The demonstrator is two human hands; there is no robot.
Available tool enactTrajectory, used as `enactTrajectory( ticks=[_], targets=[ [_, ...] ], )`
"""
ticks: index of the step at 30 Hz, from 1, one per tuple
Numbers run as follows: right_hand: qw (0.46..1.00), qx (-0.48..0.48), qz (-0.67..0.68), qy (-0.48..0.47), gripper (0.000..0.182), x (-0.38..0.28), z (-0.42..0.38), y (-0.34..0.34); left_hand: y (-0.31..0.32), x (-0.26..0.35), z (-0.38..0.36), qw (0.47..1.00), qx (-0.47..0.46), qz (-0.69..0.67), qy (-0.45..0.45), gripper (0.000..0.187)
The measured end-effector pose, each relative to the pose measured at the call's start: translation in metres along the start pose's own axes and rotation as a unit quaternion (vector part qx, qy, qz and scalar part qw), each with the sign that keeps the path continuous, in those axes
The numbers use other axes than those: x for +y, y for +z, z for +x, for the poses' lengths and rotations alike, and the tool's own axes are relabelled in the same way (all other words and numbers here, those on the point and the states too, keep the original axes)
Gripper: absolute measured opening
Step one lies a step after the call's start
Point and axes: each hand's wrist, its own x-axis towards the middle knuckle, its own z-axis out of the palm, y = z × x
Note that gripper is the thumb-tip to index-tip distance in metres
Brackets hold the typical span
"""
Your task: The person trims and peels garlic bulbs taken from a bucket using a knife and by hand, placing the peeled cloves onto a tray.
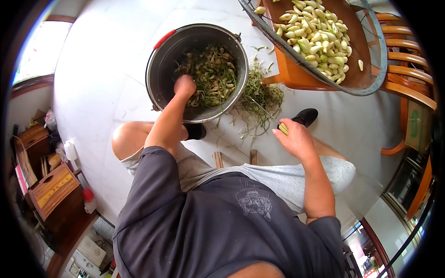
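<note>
My left hand (185, 86) reaches into a metal bucket (160, 69) with a red handle grip, touching the heap of unpeeled bulbs and green stems (215, 76) inside; its fingers are hidden. My right hand (295, 139) is closed around the yellow handle of a knife (283, 129), whose thin blade points up and left over a pile of green trimmings (264, 95) on the floor. Pale peeled bulbs (320, 39) lie in a mesh basket (371, 85) at the upper right.
The basket rests on an orange wooden chair (296, 76). Another wooden chair (410, 72) stands at the right. My shoes (306, 117) are near the trimmings. Wooden furniture (54, 190) is at the far left. Loose scraps lie on the pale floor (102, 69).
</note>
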Motion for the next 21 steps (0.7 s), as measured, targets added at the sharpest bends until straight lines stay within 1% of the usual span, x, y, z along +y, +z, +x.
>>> enactTrajectory(
  ticks=[2,4,5,6,8,9,12,16,18,19,21],
  targets=[
    [1.0,0.009,0.003,-0.005,0.039,-0.003,-0.002,-0.002,-0.017,-0.002,-0.005,0.998,0.005,-0.067,0.001,0.021],
    [1.0,0.021,0.007,-0.01,0.039,-0.005,-0.004,-0.004,-0.029,-0.006,-0.008,0.979,0.031,-0.203,0.006,0.023],
    [0.999,0.029,0.009,-0.018,0.039,-0.004,-0.005,-0.004,-0.04,-0.004,-0.012,0.962,0.045,-0.27,0.012,0.024],
    [0.999,0.038,0.01,-0.025,0.039,-0.001,-0.006,-0.003,-0.05,-0.002,-0.017,0.941,0.036,-0.336,0.017,0.024],
    [0.998,0.054,0.013,-0.034,0.038,-0.001,-0.008,-0.004,-0.071,0.01,-0.035,0.884,0.014,-0.466,0.035,0.023],
    [0.997,0.06,0.015,-0.037,0.038,-0.002,-0.011,-0.005,-0.082,0.019,-0.048,0.848,-0.001,-0.526,0.058,0.018],
    [0.995,0.086,0.038,-0.036,0.037,-0.001,-0.018,-0.007,-0.112,0.041,-0.086,0.832,-0.032,-0.545,0.097,0.017],
    [0.987,0.134,0.076,-0.04,0.034,0.003,-0.034,-0.015,-0.119,0.061,-0.127,0.803,-0.094,-0.576,0.121,0.017],
    [0.977,0.163,0.129,-0.056,0.028,0.001,-0.044,-0.018,-0.111,0.071,-0.146,0.747,-0.142,-0.636,0.129,0.022],
    [0.97,0.177,0.156,-0.062,0.026,-0.001,-0.049,-0.017,-0.107,0.076,-0.155,0.733,-0.167,-0.649,0.117,0.02],
    [0.94,0.251,0.147,-0.18,0.023,-0.008,-0.053,-0.011,-0.101,0.092,-0.176,0.705,-0.217,-0.67,0.089,0.017]
  ],
)
